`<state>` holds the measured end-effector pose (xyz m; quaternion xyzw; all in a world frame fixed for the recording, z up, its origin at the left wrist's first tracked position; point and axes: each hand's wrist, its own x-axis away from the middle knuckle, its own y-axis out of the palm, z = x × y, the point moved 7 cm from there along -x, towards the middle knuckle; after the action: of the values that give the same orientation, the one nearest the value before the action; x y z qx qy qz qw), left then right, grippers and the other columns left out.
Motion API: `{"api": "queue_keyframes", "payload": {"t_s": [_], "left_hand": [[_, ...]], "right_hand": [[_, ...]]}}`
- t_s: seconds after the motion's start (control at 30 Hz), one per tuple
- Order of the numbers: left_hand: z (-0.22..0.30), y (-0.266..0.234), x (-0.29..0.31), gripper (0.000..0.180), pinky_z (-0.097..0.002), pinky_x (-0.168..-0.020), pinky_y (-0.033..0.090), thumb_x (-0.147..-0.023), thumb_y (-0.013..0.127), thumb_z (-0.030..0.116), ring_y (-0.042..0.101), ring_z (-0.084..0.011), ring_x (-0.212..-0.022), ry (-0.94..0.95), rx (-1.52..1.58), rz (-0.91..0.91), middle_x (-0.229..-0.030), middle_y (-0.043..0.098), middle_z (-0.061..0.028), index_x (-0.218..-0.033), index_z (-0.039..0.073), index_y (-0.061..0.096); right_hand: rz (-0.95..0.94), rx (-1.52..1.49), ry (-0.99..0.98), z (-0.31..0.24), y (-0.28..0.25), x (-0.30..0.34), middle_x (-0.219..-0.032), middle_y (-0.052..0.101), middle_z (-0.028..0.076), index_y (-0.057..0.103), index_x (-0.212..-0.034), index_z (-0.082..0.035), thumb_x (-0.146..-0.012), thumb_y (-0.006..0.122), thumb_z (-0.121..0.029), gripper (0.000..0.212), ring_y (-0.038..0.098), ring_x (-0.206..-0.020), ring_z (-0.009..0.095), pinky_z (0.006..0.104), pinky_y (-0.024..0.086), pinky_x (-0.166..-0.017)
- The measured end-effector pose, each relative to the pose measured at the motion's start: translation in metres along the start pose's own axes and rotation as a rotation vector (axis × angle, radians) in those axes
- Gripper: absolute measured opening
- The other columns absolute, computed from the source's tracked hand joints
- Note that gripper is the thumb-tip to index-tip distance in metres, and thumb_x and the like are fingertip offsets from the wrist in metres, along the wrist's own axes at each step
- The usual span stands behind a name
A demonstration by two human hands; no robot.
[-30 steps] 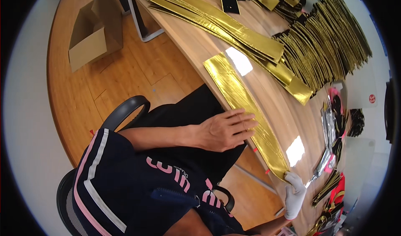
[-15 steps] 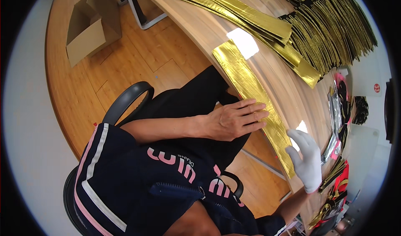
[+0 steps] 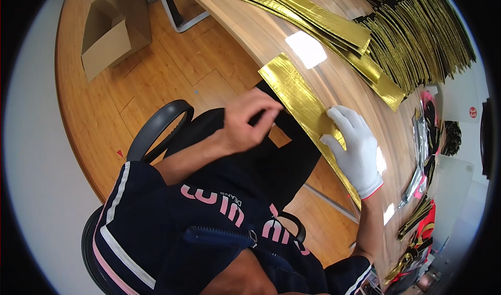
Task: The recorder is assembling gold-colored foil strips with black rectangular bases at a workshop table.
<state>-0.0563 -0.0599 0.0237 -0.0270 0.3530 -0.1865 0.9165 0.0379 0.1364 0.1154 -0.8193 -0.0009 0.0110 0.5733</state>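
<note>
A long, flat gold metallic strip [image 3: 295, 94] lies along the near edge of the wooden table. My right hand [image 3: 357, 151], in a white glove with a red cuff edge, rests over the strip's middle, fingers spread and tips touching it. My bare left hand [image 3: 248, 120] is raised beside the strip's near edge, over my lap. Its fingers are curled, with thumb and forefinger close together in a slightly blurred pinch. Whatever may be between them is too small to make out.
More gold strips [image 3: 318, 21] lie across the far table. Behind them stands a dense row of folded gold-and-black pieces [image 3: 422, 39]. Silver, pink and black strips [image 3: 420, 149] lie to the right. An open cardboard box [image 3: 112, 39] stands on the floor at left.
My left hand has lifted off the strip, moved left and curled its fingers. My gloved right hand has slid up along the strip to its middle. The strip has shifted slightly.
</note>
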Motion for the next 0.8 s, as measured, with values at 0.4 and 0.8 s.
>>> {"api": "queue_keyframes", "payload": {"t_s": [0.4, 0.8], "left_hand": [[-0.017, 0.042, -0.006, 0.019, -0.0251, -0.055, 0.053, -0.093, 0.081, 0.015, 0.071, -0.0093, -0.06, -0.573, 0.298, -0.179, -0.069, 0.076, -0.0073, -0.087, -0.002, 0.076], [-0.002, 0.047, -0.01, 0.02, -0.0264, -0.055, 0.054, -0.086, 0.085, 0.019, 0.071, -0.0145, -0.057, -0.415, 0.059, -0.249, -0.068, 0.074, -0.0079, -0.082, 0.002, 0.077]], "right_hand": [[-0.003, -0.058, 0.016, 0.011, -0.002, -0.007, -0.116, 0.069, 0.013, 0.066, -0.128, -0.003, -0.083, 0.081, -0.006, 0.047, 0.069, -0.099, 0.03, 0.0375, 0.055, -0.089], [-0.318, -0.475, 0.216, 0.047, 0.015, -0.066, -0.078, 0.058, -0.002, 0.067, -0.095, 0.002, -0.084, 0.078, -0.002, 0.017, 0.053, -0.07, 0.006, 0.0262, 0.048, -0.067]]}}
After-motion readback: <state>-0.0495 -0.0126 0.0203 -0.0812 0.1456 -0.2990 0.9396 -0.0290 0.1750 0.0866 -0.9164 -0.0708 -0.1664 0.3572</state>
